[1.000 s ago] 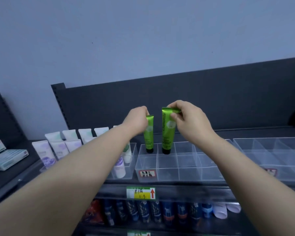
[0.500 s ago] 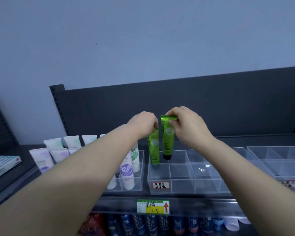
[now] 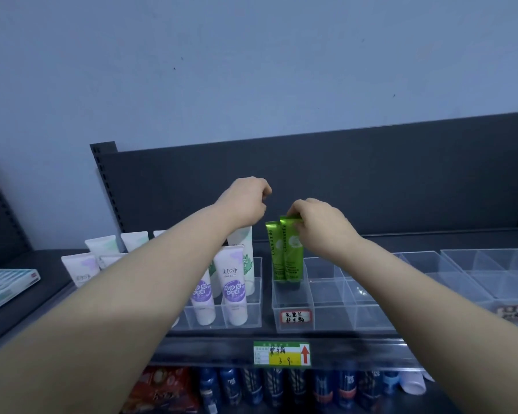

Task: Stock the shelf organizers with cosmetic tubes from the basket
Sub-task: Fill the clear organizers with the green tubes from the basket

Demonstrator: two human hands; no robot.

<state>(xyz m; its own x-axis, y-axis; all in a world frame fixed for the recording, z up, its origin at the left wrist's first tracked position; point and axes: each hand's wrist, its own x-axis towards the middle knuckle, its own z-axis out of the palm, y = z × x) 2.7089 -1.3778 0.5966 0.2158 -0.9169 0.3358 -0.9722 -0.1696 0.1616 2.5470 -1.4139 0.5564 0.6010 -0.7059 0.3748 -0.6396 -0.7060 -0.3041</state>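
Two green cosmetic tubes stand cap-down, side by side, in the back-left compartment of a clear shelf organizer (image 3: 335,318). The left green tube (image 3: 274,252) stands free. My right hand (image 3: 317,225) pinches the top crimp of the right green tube (image 3: 293,255). My left hand (image 3: 245,201) hovers above and left of the tubes, fingers curled, holding nothing. The basket is out of view.
A clear organizer (image 3: 253,319) to the left holds white and purple tubes (image 3: 232,285). More clear organizers (image 3: 476,273) stand to the right. A pale box (image 3: 6,285) lies on the far-left shelf. Dark bottles (image 3: 269,386) fill the shelf below, behind a price label (image 3: 281,354).
Both green tubes went down into the organizer's back-left compartment. My left hand let go of its tube and rose up and left. My right hand stays on the other tube.
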